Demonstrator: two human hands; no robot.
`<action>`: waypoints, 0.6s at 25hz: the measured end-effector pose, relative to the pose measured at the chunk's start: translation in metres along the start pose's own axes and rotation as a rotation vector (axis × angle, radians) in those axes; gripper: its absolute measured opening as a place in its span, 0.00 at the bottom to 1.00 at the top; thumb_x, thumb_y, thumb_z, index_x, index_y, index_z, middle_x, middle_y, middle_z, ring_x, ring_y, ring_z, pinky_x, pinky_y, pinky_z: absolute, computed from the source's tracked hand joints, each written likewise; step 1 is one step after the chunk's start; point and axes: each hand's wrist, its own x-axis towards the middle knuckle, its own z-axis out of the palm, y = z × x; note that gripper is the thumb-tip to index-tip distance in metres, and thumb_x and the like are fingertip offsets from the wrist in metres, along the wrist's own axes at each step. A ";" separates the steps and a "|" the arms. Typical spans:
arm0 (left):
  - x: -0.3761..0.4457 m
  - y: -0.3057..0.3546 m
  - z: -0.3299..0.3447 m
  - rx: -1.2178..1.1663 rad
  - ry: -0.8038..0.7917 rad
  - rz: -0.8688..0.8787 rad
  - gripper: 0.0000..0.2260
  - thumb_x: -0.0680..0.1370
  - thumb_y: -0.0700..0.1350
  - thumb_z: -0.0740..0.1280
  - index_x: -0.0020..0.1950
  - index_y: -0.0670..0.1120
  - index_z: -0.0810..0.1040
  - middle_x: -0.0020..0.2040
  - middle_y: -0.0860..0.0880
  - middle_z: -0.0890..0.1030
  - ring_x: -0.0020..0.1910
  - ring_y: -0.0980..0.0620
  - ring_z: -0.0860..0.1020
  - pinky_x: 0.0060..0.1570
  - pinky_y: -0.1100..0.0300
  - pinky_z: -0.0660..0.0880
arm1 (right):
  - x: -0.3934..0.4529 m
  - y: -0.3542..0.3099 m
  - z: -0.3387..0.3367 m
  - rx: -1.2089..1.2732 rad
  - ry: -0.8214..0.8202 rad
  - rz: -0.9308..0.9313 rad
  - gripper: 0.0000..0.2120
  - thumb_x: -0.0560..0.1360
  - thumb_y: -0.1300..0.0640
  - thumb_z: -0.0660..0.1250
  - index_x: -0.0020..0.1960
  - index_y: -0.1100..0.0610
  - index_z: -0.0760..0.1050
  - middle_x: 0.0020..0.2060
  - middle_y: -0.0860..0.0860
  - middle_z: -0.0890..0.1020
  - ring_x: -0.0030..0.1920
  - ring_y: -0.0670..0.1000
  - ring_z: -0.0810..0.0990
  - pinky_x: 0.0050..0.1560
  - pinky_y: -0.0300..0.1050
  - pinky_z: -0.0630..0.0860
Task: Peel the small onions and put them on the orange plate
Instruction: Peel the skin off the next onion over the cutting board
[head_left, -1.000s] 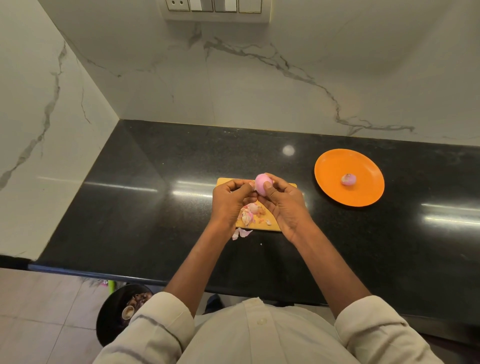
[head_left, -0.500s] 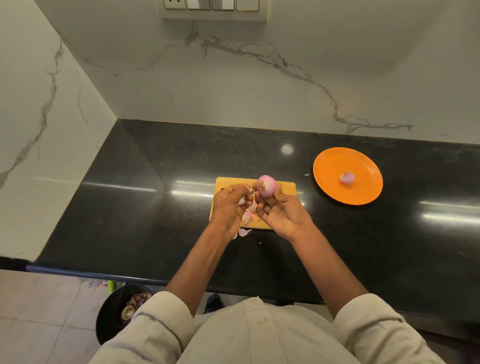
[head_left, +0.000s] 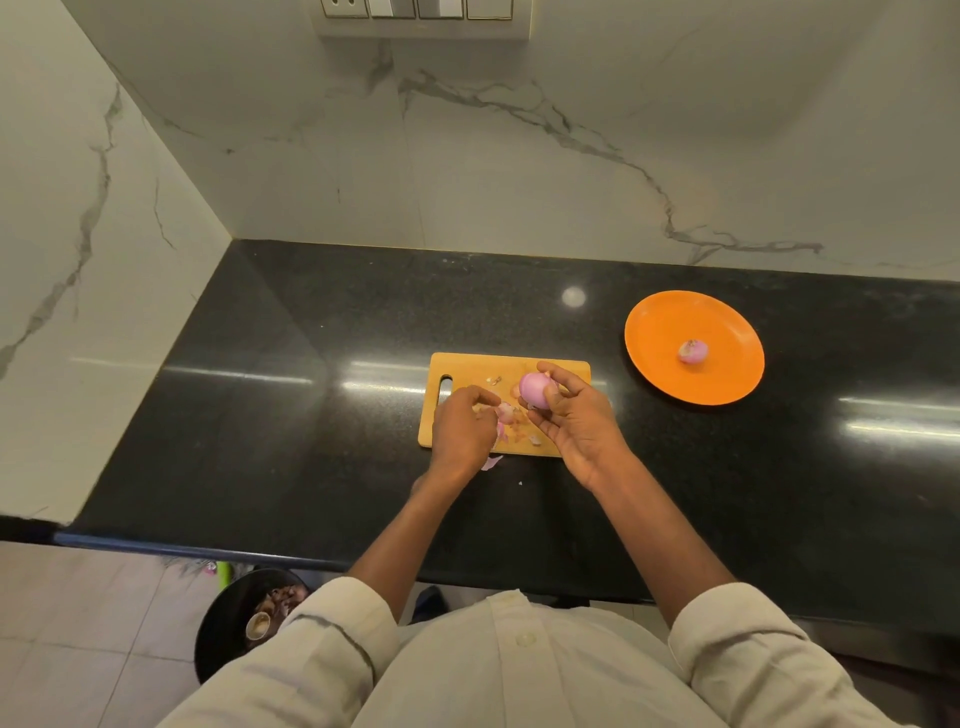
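Note:
My right hand (head_left: 574, 423) holds a small pink onion (head_left: 535, 389) between thumb and fingers, just above the wooden cutting board (head_left: 467, 371). My left hand (head_left: 462, 434) hovers low over the board's left half with its fingers curled; whether it pinches a peel scrap I cannot tell. Pink peel scraps (head_left: 511, 415) lie on the board between the two hands. To the right on the counter sits the orange plate (head_left: 660, 332), with one peeled small onion (head_left: 693, 352) on it.
The board and plate rest on a black granite counter (head_left: 311, 415) in a corner of marble walls. One peel piece (head_left: 492, 461) lies on the counter by the board's front edge. A black bin (head_left: 234, 623) stands on the floor below the counter edge.
My left hand has come away from the onion and dropped toward the board. The right hand keeps the onion and has shifted slightly right.

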 end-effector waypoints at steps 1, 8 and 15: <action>0.000 0.004 0.000 -0.018 0.012 0.026 0.08 0.84 0.41 0.68 0.61 0.44 0.85 0.57 0.52 0.85 0.55 0.57 0.79 0.44 0.74 0.70 | 0.000 0.000 -0.001 -0.021 0.004 -0.012 0.15 0.84 0.68 0.63 0.60 0.51 0.81 0.63 0.55 0.82 0.64 0.57 0.83 0.60 0.50 0.84; 0.005 0.028 -0.012 -0.404 -0.146 0.034 0.10 0.83 0.42 0.72 0.63 0.46 0.87 0.56 0.51 0.89 0.59 0.52 0.86 0.62 0.53 0.83 | -0.004 -0.004 -0.002 -0.113 -0.057 -0.073 0.18 0.82 0.72 0.63 0.68 0.61 0.81 0.63 0.54 0.83 0.62 0.55 0.84 0.57 0.47 0.84; 0.006 0.047 -0.026 -0.319 -0.127 0.193 0.10 0.76 0.41 0.79 0.56 0.45 0.86 0.48 0.51 0.89 0.49 0.54 0.88 0.52 0.58 0.85 | -0.001 -0.007 -0.007 -0.227 -0.094 -0.280 0.17 0.83 0.67 0.65 0.70 0.57 0.79 0.61 0.56 0.86 0.62 0.53 0.85 0.63 0.52 0.83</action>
